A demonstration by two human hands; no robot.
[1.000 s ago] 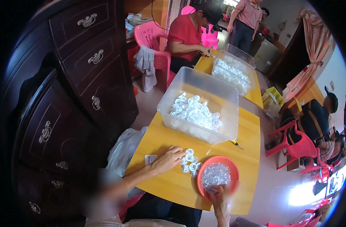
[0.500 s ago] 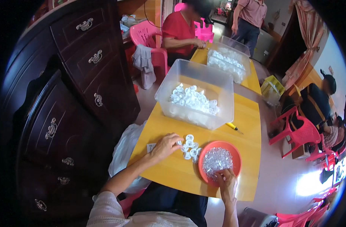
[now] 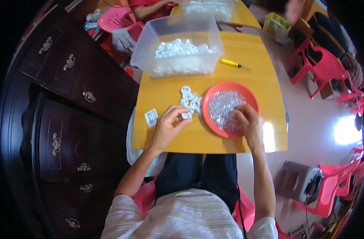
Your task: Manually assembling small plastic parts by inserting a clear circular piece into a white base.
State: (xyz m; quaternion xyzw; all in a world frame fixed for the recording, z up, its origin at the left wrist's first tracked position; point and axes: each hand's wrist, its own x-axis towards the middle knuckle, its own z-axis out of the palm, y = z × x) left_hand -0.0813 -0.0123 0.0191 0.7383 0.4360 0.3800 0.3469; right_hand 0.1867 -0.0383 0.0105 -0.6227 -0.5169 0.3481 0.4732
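Observation:
My left hand [image 3: 166,126] pinches a small white round plastic part [image 3: 186,115] between thumb and fingers. Just beyond it, several loose white ring-shaped parts [image 3: 186,96] lie in a cluster on the yellow wooden table [image 3: 174,143]. An orange-red plastic bowl [image 3: 253,97] to their right is filled with small clear, glittering pieces [image 3: 225,107]. My right hand [image 3: 250,126] reaches over the bowl's right rim, thumb and fingertips closed together at the clear pieces. Whatever those fingertips hold is too small to make out.
Farther back stands a translucent plastic bin [image 3: 178,67] with a heap of white parts. A yellow-handled pointed tool [image 3: 231,63] lies right of it, and a printed label [image 3: 151,118] near the left edge. Dark cabinets [image 3: 82,131] flank the table. Another person [image 3: 150,10] sits beyond.
My view has tilted down toward the table. My left hand has drawn slightly back from the cluster with a white part; my right hand is still at the clear pieces in the bowl.

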